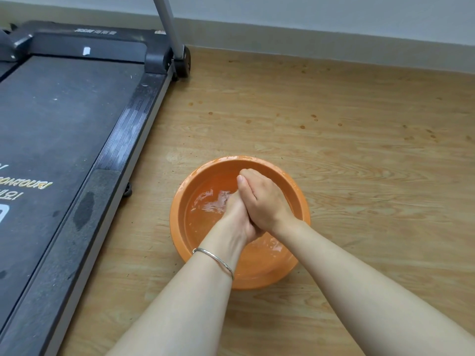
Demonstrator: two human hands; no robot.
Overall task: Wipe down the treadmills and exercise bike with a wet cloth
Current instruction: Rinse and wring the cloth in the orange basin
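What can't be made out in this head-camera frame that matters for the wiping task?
Head view, all items:
- Cloth: none visible; the clasped left hand and right hand over the orange basin would hide any between them.
- Left hand's fingers: covered by the right hand and water glare.
- Treadmill: left side and near end cut by the frame edges; its upright post cut by the top edge.
- Exercise bike: not in view.
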